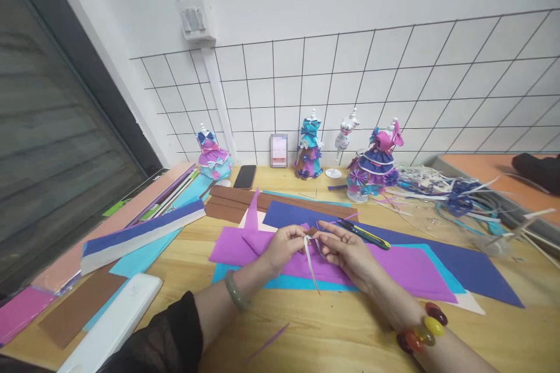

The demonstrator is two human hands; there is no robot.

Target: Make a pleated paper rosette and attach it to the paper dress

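Observation:
My left hand (286,247) and my right hand (350,253) meet over the stacked paper. Both are closed in a pinch on a thin white strip (310,265), whose loose end hangs toward me. A small brown piece (312,231) shows between the fingertips; the fingers partly hide it, and I cannot tell which hand grips it. Beneath the hands lie purple sheets (402,271) on top of light blue (280,281) and dark blue paper (472,265). A yellow-and-black cutter knife (365,234) rests on the paper just beyond my right hand.
Dressed miniature mannequins (214,160) and a bare one (345,134) stand along the tiled wall. Two phones, one flat (245,176) and one upright (279,150), are at the back. Paper scraps (459,198) pile up right. A white elongated device (118,320) lies front left.

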